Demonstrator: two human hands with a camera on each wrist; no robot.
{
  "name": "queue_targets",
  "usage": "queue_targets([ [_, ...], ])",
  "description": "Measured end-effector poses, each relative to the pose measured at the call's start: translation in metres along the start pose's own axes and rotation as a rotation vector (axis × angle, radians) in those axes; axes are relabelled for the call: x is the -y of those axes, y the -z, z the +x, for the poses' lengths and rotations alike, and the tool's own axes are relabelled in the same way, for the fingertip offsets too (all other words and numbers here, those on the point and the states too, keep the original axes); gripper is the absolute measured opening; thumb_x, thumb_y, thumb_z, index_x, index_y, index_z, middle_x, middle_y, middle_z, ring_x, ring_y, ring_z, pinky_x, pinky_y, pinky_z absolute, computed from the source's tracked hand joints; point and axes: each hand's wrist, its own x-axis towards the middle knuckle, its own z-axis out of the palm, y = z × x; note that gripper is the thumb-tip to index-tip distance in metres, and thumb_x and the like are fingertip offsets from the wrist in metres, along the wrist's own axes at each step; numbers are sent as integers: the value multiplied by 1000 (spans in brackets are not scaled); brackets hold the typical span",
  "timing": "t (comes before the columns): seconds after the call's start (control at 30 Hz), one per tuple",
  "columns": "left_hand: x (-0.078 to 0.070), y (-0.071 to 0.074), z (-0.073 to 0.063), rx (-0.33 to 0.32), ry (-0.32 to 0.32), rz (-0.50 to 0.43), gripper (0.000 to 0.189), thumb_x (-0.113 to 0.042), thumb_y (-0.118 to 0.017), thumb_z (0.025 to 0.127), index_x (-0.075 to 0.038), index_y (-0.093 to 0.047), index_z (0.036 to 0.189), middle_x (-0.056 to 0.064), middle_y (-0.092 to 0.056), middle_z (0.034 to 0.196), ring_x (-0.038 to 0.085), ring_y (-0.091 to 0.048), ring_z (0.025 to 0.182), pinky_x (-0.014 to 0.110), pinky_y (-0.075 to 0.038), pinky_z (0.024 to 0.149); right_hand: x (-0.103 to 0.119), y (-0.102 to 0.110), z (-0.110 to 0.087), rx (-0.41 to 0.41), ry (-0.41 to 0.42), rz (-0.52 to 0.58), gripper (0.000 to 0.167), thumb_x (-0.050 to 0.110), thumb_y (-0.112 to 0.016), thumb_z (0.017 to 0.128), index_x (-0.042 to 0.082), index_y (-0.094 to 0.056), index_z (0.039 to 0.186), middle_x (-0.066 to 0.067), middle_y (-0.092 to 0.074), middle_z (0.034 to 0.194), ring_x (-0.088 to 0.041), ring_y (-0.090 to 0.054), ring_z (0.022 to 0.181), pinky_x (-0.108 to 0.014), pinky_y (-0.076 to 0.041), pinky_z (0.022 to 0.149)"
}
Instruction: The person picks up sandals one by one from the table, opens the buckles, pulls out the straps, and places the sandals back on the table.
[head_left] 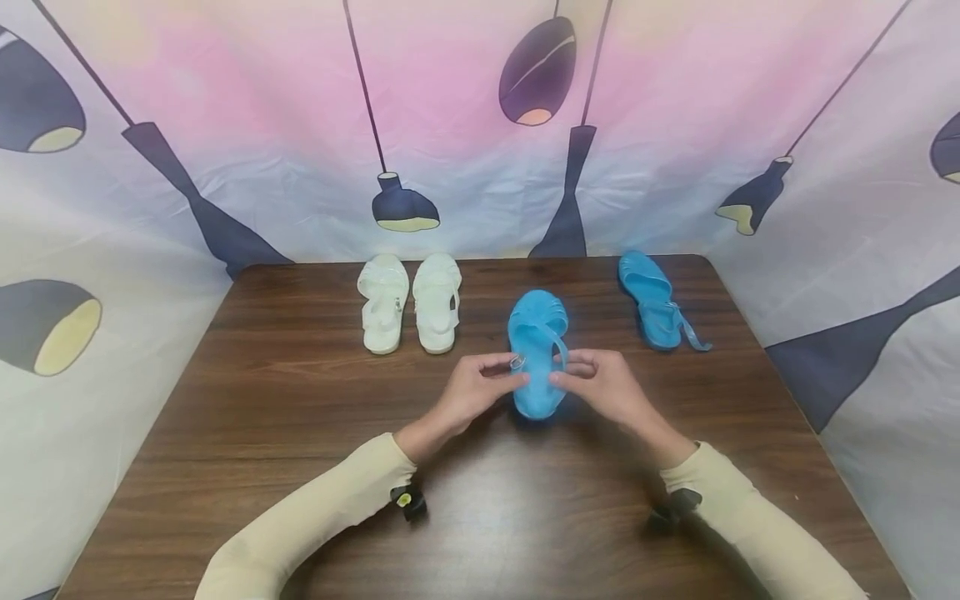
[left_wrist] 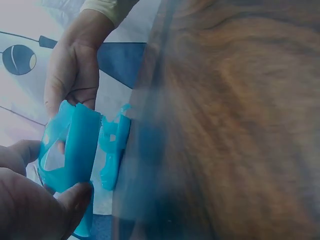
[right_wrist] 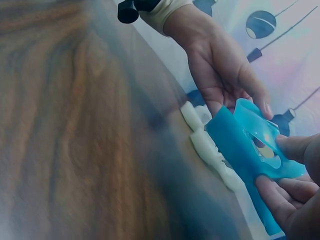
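A blue jelly sandal with a slatted toe is held between my two hands, toe pointing away from me. My left hand pinches its left edge near the small metal buckle. On the opposite side my right hand grips the rim by the ankle strap, thumb on the insole. In the left wrist view the sandal is seen from its side, raised off the wood. The right wrist view shows the sandal tilted, with fingers at its heel part and strap.
A second blue sandal, its strap hanging loose to the right, lies at the table's back right. Two white sandals, one left and one right, stand side by side at the back. Behind the brown table hangs a lamp-patterned cloth.
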Motion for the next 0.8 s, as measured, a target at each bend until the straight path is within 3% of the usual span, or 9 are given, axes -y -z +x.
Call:
queue_targets([
  [0.27,-12,-11,24,40,-20,-31,43,-16,-82,88,-4,-70,127,14,-69,129,28,-67,118,37,-57,94,3,26,13,-26,-38,-10,56,47,-79,88,8,-70,127,-14,-71,127,-32,-67,119,-49,-56,94],
  [0.5,-21,-18,49,59,-52,-42,48,-20,-82,88,-6,-68,132,11,-66,136,26,-66,121,37,-57,95,1,48,27,-45,-24,-13,61,46,-79,89,4,-67,132,-17,-69,129,-34,-65,122,-52,-54,96],
  [0.67,-25,-27,68,26,-83,-11,48,-23,-83,88,-6,-69,131,10,-67,134,25,-67,119,35,-56,96,-1,61,38,-66,-38,-14,64,49,-77,89,5,-65,134,-18,-68,131,-34,-64,123,-53,-54,98],
  [0.8,-23,-36,83,4,-94,-49,47,-21,-83,88,-5,-69,130,11,-68,132,25,-69,117,34,-56,96,-2,71,45,-65,-58,-5,73,52,-75,90,3,-58,141,-21,-64,135,-36,-65,121,-53,-54,97],
])
